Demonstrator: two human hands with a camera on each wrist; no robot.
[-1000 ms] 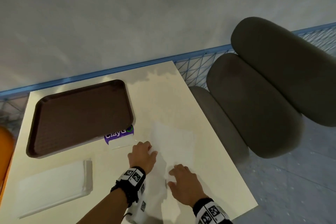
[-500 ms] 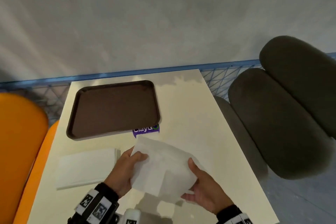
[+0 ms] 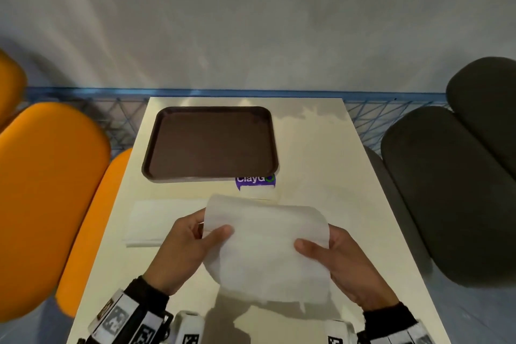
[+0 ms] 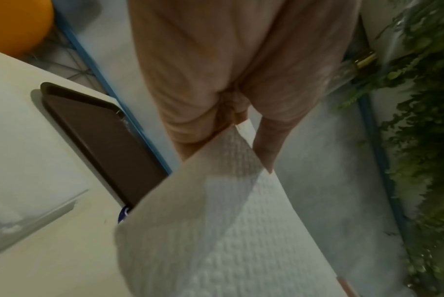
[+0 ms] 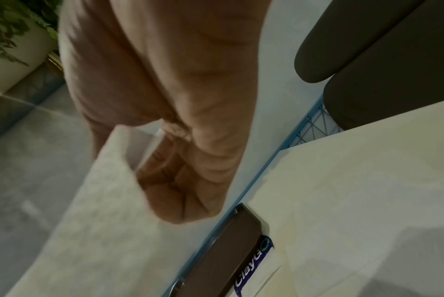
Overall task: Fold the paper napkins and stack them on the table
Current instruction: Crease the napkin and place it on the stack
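Head view: both hands pinch napkin [image 3: 268, 248] side edges above table [image 3: 349, 176]

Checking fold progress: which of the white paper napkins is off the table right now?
The white paper napkin pinched between the left hand and right hand is raised and curved over. The other napkins lie in a flat white stack on the table's left side.

one tray [image 3: 156, 148]; one held napkin [image 3: 265, 246]; one napkin stack [image 3: 156, 220]; two hands
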